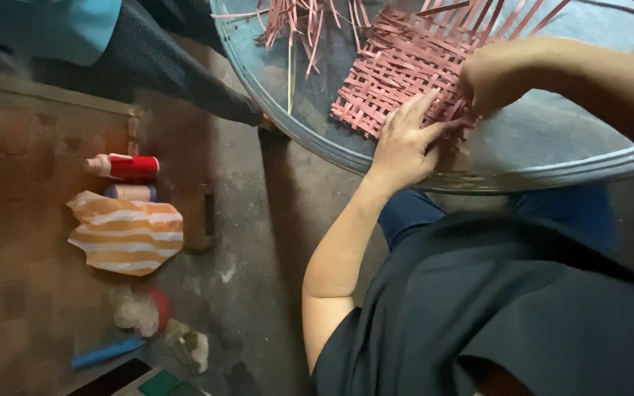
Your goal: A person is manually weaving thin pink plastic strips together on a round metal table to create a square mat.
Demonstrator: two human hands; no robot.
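A woven mat of pink strips (398, 70) lies on a round metal tray (552, 154), with loose strip ends fanning out at the top. My left hand (405, 139) lies flat on the mat's near edge, fingers spread and pressing it down. My right hand (497, 73) is curled at the mat's right side, fingertips pinching the pink strips there. More loose pink strips (299, 22) lie at the tray's far side.
Another person's dark sleeve (185, 73) reaches toward the tray's left rim. On the floor at left lie a red and white bottle (126, 167), an orange striped bag (126, 235), a blue tool (104, 353) and crumpled plastic (137, 312). My dark clothing fills the lower right.
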